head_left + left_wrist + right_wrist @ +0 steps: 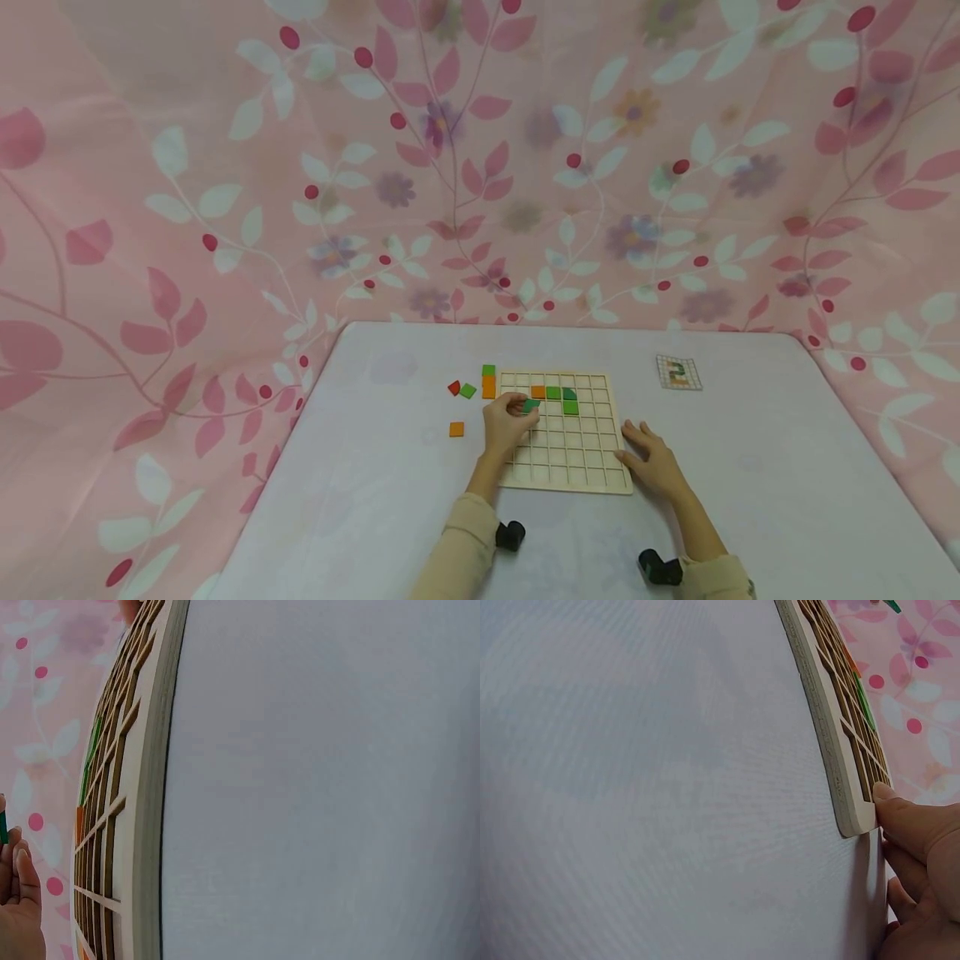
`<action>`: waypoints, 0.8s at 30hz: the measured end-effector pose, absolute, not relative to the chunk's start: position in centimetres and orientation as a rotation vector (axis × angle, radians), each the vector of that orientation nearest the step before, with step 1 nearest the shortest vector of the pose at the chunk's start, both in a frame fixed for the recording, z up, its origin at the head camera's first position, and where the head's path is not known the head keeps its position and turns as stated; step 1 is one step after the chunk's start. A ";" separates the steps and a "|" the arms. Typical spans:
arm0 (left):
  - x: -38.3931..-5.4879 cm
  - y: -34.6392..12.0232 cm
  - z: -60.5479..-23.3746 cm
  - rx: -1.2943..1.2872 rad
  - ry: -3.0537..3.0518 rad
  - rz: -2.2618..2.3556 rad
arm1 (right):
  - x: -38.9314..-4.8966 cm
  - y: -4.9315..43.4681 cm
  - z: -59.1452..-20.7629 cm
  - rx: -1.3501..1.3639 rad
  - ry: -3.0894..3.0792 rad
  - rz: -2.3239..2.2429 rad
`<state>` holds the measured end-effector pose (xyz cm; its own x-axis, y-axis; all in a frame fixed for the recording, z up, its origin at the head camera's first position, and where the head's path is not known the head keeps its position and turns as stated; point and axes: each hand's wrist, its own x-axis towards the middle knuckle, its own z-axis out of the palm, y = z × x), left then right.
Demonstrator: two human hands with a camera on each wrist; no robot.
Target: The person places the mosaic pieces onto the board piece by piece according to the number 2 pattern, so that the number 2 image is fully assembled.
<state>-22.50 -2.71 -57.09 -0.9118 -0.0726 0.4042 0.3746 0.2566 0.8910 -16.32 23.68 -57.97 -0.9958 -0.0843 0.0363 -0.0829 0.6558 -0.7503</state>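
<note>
A wooden grid board (566,467) lies on the table. Above its upper left part, my left hand (506,425) pinches a dark green tile (531,406) between thumb and fingers; the tile's edge also shows in the left wrist view. Set in the grid are an orange tile (538,392), a green tile (553,392), a dark green tile with a rounded corner (570,393) and, below that, another green tile (571,407). My right hand (654,462) rests at the board's right edge, its thumb (907,821) touching the near corner rim and its fingers loosely extended.
Left of the board lie orange tiles (489,387), a green tile (489,370), a red piece (454,387), a turned green tile (468,391) and a separate orange tile (457,429). A patterned grid card (678,372) lies at the back right. Floral cloth (480,167) hangs behind the table.
</note>
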 end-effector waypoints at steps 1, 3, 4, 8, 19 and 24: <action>-22.5 -2.5 -57.1 -0.275 -2.171 -1.700 | -16.3 23.7 -58.0 -0.145 2.858 -1.298; -22.4 -2.1 -57.1 -0.281 -2.169 -1.701 | -16.3 23.7 -58.0 -0.146 2.859 -1.300; -22.3 -1.8 -57.1 -0.285 -2.166 -1.706 | -16.3 23.7 -58.0 -0.145 2.858 -1.305; -22.0 -0.9 -57.3 -0.312 -2.146 -1.708 | -16.3 23.7 -58.0 -0.140 2.849 -1.313; -21.3 1.9 -58.2 -0.308 -2.179 -1.698 | -16.4 23.6 -57.9 -0.157 2.849 -1.328; -21.0 3.0 -58.7 -0.300 -2.229 -1.582 | -16.3 23.6 -58.0 -0.156 2.851 -1.331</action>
